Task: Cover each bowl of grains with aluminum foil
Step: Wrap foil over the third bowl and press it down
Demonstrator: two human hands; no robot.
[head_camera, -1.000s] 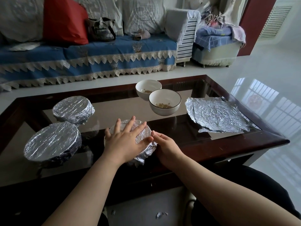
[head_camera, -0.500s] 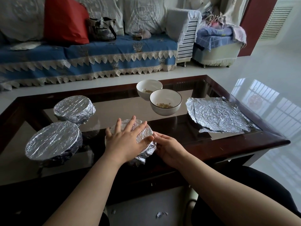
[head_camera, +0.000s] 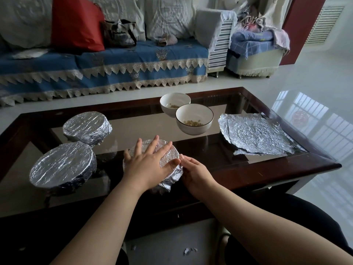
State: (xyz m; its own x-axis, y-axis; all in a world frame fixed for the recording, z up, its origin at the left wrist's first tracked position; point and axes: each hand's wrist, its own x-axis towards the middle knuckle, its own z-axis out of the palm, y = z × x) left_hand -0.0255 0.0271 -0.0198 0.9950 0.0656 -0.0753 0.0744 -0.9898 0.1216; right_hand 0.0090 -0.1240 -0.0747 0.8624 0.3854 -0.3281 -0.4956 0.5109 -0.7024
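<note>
A foil-covered bowl (head_camera: 170,155) stands near the front of the glass table (head_camera: 267,165). My left hand (head_camera: 147,161) lies flat on its top with fingers spread. My right hand (head_camera: 196,173) presses the foil against the bowl's right side, fingers curled at the rim. Two more foil-wrapped bowls (head_camera: 87,126) (head_camera: 63,165) stand at the left. Two white bowls holding grains, one with a dark rim (head_camera: 194,119) and one behind it (head_camera: 174,104), are uncovered. Loose foil sheets (head_camera: 254,134) lie flat at the right.
A sofa with a blue cover (head_camera: 105,66), a red cushion (head_camera: 76,23) and a bag (head_camera: 120,33) runs behind the table. Small foil scraps (head_camera: 189,250) lie on the floor below the table's near edge. Glossy white floor (head_camera: 315,104) stretches to the right.
My right hand has shifted slightly along the bowl's right side, working the foil edge. The left hand stays pressed on top.
</note>
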